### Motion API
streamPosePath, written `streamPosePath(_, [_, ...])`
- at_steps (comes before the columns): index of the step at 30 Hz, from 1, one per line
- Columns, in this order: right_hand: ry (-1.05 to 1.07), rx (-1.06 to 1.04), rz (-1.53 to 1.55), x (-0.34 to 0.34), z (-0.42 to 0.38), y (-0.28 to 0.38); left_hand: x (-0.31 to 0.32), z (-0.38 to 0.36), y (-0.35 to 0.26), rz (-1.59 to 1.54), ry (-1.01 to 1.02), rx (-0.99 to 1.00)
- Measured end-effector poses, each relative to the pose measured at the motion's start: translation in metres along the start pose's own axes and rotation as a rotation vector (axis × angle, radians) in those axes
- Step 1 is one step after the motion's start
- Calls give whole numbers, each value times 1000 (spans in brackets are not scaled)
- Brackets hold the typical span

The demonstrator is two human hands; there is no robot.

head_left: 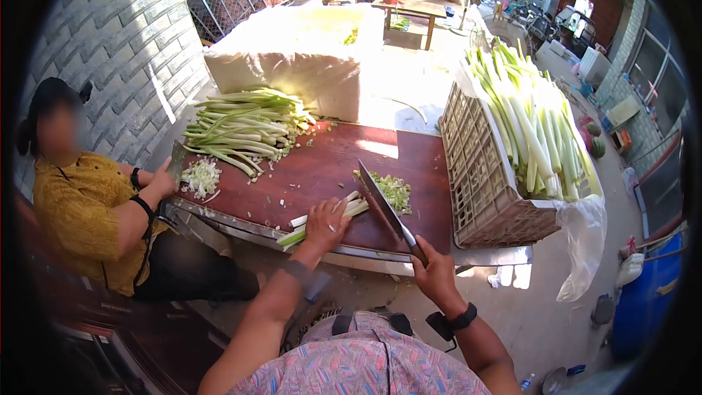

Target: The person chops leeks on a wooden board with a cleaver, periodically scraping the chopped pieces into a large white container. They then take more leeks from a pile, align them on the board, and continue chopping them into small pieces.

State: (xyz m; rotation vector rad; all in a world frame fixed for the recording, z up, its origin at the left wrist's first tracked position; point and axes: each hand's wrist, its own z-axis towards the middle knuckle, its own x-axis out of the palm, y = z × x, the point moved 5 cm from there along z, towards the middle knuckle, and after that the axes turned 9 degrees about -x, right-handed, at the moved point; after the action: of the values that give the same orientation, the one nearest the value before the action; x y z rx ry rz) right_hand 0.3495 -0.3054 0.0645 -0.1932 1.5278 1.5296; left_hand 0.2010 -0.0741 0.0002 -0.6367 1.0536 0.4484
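Observation:
My left hand (326,227) presses down on a few green onion stalks (295,235) at the front of the dark red table (256,194), its fingers wrapped over them. In my right hand (436,272) is a kitchen knife (382,201), gripped by its dark handle. The blade points away from me, tilted over the table, just right of the stalks' cut ends. Beyond the blade lies a small heap of chopped green onion (397,194). Loose bits are scattered about the tabletop.
On the left a person in a yellow shirt (80,212) holds a cleaver (176,159) beside chopped onion (200,177). A large pile of green onions (241,124) lies at the back left. A plastic crate (479,175) of green onions stands right. Behind is a big covered box (292,73).

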Motion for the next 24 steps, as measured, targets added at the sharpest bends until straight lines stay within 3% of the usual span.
streamPosePath(6, [70,-68,-75,18,9,3,7,5,7,-71,-52,-15])
streamPosePath(11, [-66,-17,-11,14,13,11,2,17,-3,-250,-120,142])
streamPosePath(16, [-133,-33,-69,19,18,28,8,26,0,-278,-112,152])
streamPosePath(21, [5,3,-296,39,20,42,14,31,-1,-267,-99,184])
streamPosePath(24, [-12,6,-235,37,22,41,12,31,-1,-258,-87,231])
